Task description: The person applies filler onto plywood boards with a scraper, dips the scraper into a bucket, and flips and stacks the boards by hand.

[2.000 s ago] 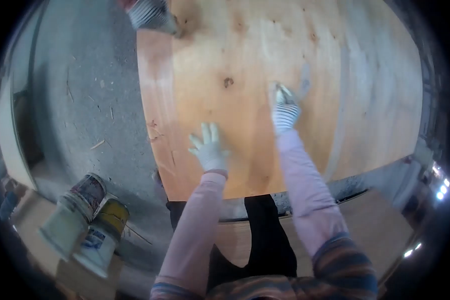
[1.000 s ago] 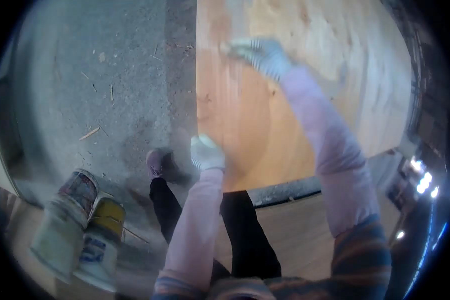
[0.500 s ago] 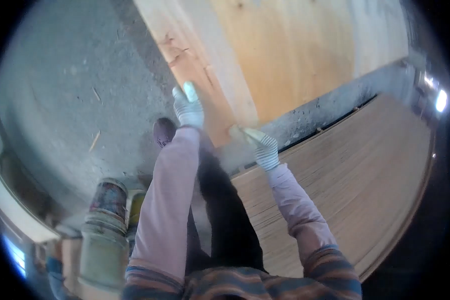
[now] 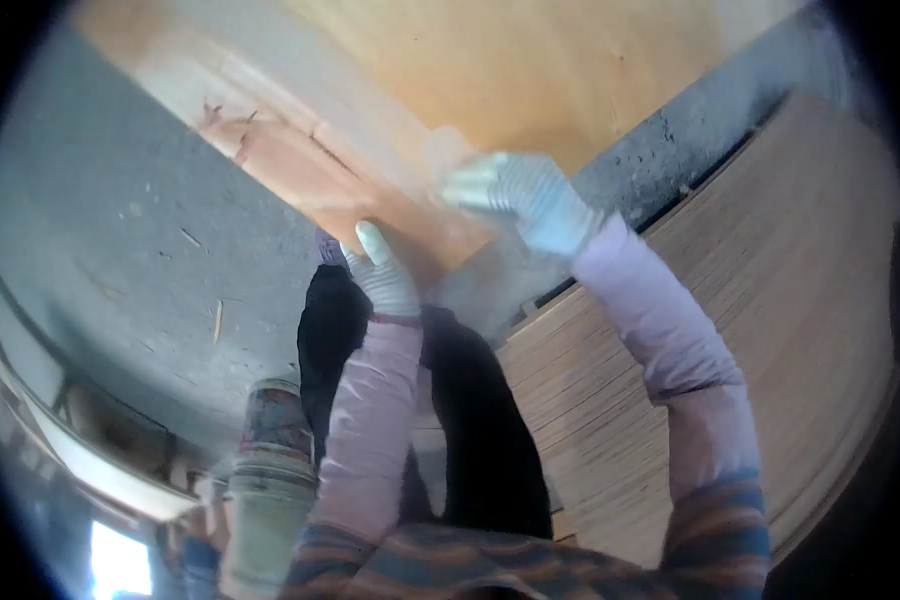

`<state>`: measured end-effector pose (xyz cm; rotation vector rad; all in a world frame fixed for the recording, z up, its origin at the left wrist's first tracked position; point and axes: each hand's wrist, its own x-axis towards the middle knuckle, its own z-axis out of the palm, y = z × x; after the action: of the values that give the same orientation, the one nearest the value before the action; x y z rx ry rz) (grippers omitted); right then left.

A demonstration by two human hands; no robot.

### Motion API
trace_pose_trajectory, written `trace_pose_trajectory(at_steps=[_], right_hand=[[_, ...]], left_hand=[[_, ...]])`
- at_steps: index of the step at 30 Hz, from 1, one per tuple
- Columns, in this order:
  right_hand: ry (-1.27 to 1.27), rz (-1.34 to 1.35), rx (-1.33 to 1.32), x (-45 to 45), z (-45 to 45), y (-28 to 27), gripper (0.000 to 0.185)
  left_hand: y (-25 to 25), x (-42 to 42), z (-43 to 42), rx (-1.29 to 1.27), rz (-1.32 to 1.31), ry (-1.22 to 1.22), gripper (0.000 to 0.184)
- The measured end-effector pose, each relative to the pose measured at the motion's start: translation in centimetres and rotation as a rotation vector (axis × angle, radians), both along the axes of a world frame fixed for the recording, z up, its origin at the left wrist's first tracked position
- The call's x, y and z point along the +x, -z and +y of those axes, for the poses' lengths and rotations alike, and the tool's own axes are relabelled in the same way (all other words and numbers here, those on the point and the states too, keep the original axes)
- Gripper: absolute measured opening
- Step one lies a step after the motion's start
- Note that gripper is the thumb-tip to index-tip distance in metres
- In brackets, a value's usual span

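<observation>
A large plywood sheet (image 4: pixel 530 70), tan with paler bands, spans the upper part of the view. Near its close corner, my left hand (image 4: pixel 382 275) in a striped white glove grips the left edge, thumb on top and fingers hidden beneath. Dark cracks or knots mark the wood just beyond that thumb. Over the sheet is my right hand (image 4: pixel 530 205), also gloved and smeared by motion. Its fingers point left, close together. A pale blurred patch (image 4: pixel 448 150) shows at their tips; what it is I cannot make out.
A tall stack of thin boards (image 4: pixel 690 330) stands on the right. At lower left, stacked buckets (image 4: pixel 270 480) sit beside my leg. Wood splinters (image 4: pixel 218 322) lie on the grey concrete floor (image 4: pixel 120 220). A long pale ledge (image 4: pixel 120 490) runs along the far left.
My right hand has moved up from the sheet's near corner to above its surface. My left hand stays on the edge. The view has turned, so the sheet appears more slanted.
</observation>
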<state>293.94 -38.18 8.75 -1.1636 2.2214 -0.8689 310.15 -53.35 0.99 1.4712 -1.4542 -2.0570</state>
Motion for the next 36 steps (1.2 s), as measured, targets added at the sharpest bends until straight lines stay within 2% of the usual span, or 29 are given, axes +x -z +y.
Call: trace_pose_trajectory(at_steps=[1, 3, 5, 7, 9, 11, 12, 14, 15, 16, 17, 19, 21, 22, 23, 24, 26, 28, 31, 33, 35, 36], right_hand=[[-0.014, 0.024, 0.007, 1.7, 0.8, -0.7, 0.029], [0.169, -0.036, -0.043, 6.0, 1.9, -1.4, 0.031], [0.630, -0.686, -0.008, 11.6, 4.4, 0.1, 0.027], [1.124, -0.880, -0.089, 15.9, 4.2, -2.4, 0.018], [1.429, -1.272, -0.174, 19.6, 4.4, -5.1, 0.021], [1.823, -1.412, -0.745, 20.4, 0.1, -9.5, 0.026], [1.753, -1.484, -0.781, 24.3, 0.6, -9.6, 0.028], [1.416, -1.667, -1.152, 24.6, 0.9, -11.0, 0.028], [1.362, -1.652, -1.117, 23.4, 0.3, -14.5, 0.029], [1.308, -1.633, -1.083, 22.2, -0.3, -18.1, 0.030], [1.277, -1.681, -1.229, 23.2, 0.4, -20.1, 0.031], [1.189, -1.786, -1.516, 25.2, 1.9, -24.2, 0.034], [0.976, -1.659, -1.865, 25.0, 2.5, -30.6, 0.032], [0.881, -1.592, -1.998, 25.1, 3.0, -33.4, 0.031], [0.858, -1.524, -2.060, 25.9, 3.9, -35.6, 0.030], [0.787, -1.411, -2.114, 26.5, 5.1, -37.6, 0.028], [0.612, -1.137, -2.212, 27.6, 7.6, -41.5, 0.025], [0.798, -0.859, -2.125, 30.7, 8.9, -47.2, 0.024], [1.550, -0.398, -1.925, 37.9, 10.5, -57.0, 0.027], [1.841, -0.013, -1.930, 41.2, 11.3, -61.1, 0.033], [1.894, 0.290, -1.830, 45.2, 11.8, -66.5, 0.035], [1.762, 0.474, -1.773, 46.9, 12.9, -67.7, 0.033]], left_hand=[[0.5, 0.1, 0.0, 0.031, 0.015, -0.007, 0.061], [0.6, 0.3, 0.0, 0.093, 0.053, -0.044, 0.061], [-0.4, 0.2, 0.0, 0.119, 0.015, -0.017, 0.061], [-0.7, -0.1, -0.2, 0.116, -0.001, 0.029, 0.062], [0.1, 0.7, 0.2, 0.038, -0.016, 0.000, 0.058], [0.9, 1.2, 0.3, 0.003, -0.047, -0.001, 0.056], [0.3, 0.5, 0.5, 0.004, -0.060, 0.017, 0.058], [-1.0, -0.4, 0.5, 0.006, -0.073, 0.040, 0.062], [-0.8, -0.1, 0.1, -0.001, -0.084, 0.048, 0.065], [0.9, 1.5, -0.6, 0.099, -0.060, 0.075, 0.067], [2.2, 2.8, -1.8, 0.192, -0.033, 0.111, 0.069], [-1.1, 2.7, -5.9, -0.309, -0.290, 0.823, 0.063], [-4.3, 3.6, -12.1, -0.912, -0.640, 2.025, 0.059], [-6.3, 5.7, -14.6, -0.682, -0.691, 1.496, 0.058], [-12.4, 4.7, -14.5, -0.417, -0.670, 0.995, 0.059], [-19.5, 3.6, -15.0, -0.385, -0.780, 1.092, 0.053], [-24.2, 1.3, -13.8, -0.481, -0.621, 1.253, 0.052], [-26.5, -2.8, -9.8, -0.562, -0.405, 1.467, 0.050], [-29.8, -9.0, 0.3, -0.634, -0.129, 1.803, 0.048], [-32.0, -11.1, 7.7, -0.663, 0.012, 1.986, 0.047], [-34.0, -11.7, 14.0, -0.681, 0.130, 2.096, 0.046], [-34.9, -12.0, 16.8, -0.684, 0.190, 2.134, 0.046]])
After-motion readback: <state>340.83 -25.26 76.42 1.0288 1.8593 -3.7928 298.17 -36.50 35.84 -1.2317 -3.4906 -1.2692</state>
